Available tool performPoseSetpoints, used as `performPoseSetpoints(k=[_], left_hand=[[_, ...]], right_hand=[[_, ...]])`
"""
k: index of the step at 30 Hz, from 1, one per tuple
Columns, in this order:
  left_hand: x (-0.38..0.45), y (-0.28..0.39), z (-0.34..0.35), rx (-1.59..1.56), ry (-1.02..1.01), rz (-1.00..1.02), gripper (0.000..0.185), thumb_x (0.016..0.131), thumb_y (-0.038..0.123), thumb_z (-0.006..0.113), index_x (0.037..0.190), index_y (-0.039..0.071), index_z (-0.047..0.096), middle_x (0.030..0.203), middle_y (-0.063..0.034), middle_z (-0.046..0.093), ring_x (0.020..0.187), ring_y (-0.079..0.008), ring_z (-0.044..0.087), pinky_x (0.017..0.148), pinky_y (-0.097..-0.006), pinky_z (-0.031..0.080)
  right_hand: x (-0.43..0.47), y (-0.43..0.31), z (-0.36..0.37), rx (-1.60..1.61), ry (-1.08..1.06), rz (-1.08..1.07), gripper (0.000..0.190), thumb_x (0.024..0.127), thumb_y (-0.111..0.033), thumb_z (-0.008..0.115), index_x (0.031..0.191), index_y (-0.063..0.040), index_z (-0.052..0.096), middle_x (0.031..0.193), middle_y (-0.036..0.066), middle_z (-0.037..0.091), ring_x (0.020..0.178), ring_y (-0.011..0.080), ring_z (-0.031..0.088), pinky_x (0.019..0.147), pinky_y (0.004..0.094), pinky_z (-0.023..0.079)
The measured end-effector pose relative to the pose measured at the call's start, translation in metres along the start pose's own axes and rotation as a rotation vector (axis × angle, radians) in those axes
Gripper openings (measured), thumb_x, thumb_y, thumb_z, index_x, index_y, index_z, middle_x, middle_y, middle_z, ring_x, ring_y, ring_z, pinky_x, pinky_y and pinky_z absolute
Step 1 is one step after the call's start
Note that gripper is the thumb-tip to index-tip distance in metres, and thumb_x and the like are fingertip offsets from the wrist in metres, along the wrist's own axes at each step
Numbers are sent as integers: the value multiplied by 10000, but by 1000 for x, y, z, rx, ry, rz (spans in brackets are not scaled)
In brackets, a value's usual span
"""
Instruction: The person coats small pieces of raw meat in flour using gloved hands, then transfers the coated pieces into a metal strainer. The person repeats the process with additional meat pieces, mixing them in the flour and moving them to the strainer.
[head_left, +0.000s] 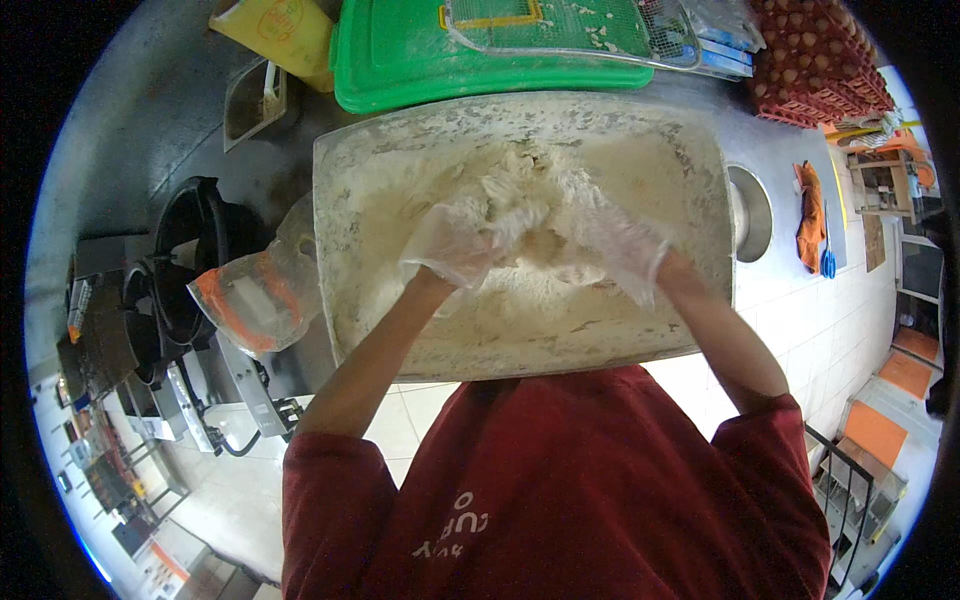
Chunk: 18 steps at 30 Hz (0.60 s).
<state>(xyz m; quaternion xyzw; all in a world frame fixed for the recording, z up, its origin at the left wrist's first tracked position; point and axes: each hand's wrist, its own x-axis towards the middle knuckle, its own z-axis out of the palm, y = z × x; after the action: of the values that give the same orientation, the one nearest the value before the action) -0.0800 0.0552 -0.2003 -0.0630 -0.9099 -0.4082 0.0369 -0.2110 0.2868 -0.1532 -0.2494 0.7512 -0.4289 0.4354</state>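
A large tub (324, 247) with flour-coated walls lies before me, holding loose white flour (390, 187). Both my hands wear clear plastic gloves and are inside it. My left hand (457, 240) is left of the middle, its fingers in the flour. Opposite it, my right hand (611, 232) reaches in from the right, blurred by motion. Between them are floury clumps (525, 187) and a light brown piece (544, 247), too blurred to name. Flour and blur hide the fingertips, so whether either hand grips something does not show.
Behind the tub lie a green plastic lid (390, 67) and a wire basket (562, 51). Stacked egg trays (817, 67) stand back right. A steel bowl (752, 214), orange cloth (810, 217) and blue-handled scissors (827, 262) are at right; a plastic bag (259, 300) is at left.
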Motion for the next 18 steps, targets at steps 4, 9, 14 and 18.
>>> performPoseSetpoints(k=[4, 9, 14, 18], left_hand=[[-20, -13, -48, -9, -23, -274, 458, 949, 306, 457, 1285, -5, 480, 1129, -137, 620, 897, -245, 610, 798, -319, 491], [-11, -59, -48, -538, 152, -1013, 722, 910, 557, 449, 1364, -3, 406, 1326, -161, 497, 1170, -228, 492, 971, -340, 392], [59, -53, 31, -608, -63, -720, 553, 975, 422, 363, 1334, 9, 444, 1332, -151, 487, 1201, -232, 459, 1025, -349, 344], [88, -38, 34, 111, -308, -556, 439, 955, 308, 393, 1269, 19, 497, 1303, -141, 519, 1194, -258, 467, 1049, -359, 327]], right_hand=[[-7, -2, -60, -45, 9, 202, 478, 985, -339, 398, 1392, -90, 393, 1346, 61, 474, 1169, 190, 497, 1002, 315, 405], [45, 29, -55, -255, 286, -8, 503, 972, -354, 414, 1384, -65, 400, 1378, 90, 449, 1259, 213, 428, 1003, 373, 409], [99, 22, -8, 350, 60, 42, 536, 909, -380, 548, 1321, -45, 470, 1334, 117, 486, 1227, 221, 458, 976, 352, 429], [83, -8, 6, 391, -18, 156, 484, 887, -319, 590, 1291, -63, 511, 1247, 112, 554, 1113, 215, 528, 942, 338, 431]])
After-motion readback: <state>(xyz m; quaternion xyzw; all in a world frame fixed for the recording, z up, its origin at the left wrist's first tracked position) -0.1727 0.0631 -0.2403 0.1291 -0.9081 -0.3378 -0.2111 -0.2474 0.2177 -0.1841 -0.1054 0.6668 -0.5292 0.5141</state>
